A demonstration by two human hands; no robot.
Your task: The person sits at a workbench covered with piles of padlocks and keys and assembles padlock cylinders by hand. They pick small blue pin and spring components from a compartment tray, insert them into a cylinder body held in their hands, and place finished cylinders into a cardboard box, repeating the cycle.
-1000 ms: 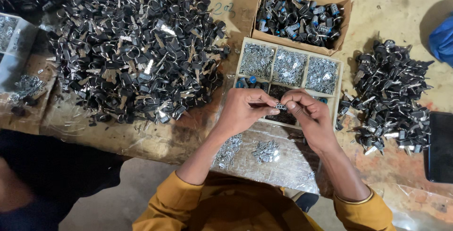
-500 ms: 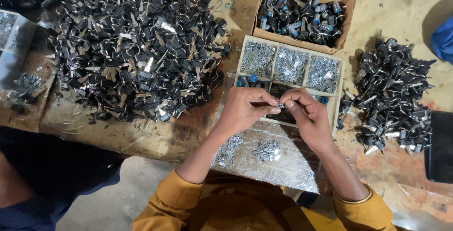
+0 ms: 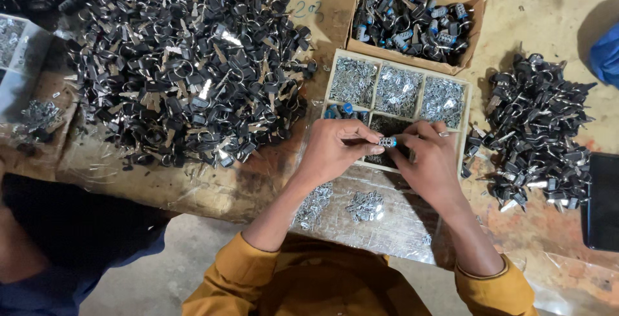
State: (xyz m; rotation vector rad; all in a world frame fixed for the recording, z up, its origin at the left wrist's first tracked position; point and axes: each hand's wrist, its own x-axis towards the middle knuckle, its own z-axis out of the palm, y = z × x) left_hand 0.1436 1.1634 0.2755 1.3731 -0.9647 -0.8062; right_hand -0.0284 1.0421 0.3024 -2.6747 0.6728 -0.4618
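Both hands are pinching one tiny metal cylinder over the near edge of the divided tray.

The left hand (image 3: 335, 148) and right hand (image 3: 431, 158) are closing fingertips on the ends of a small lock barrel (image 3: 387, 142), silvery with a blue tip, hanging just above the compartment tray (image 3: 465, 106) near the bench's (image 3: 271, 180) front edge. It is looking hard, light and slick, easy to fumble, so pinching it by both ends seems safest. A big heap of black-headed keys (image 3: 187, 64) is lying toward the bench's left side.
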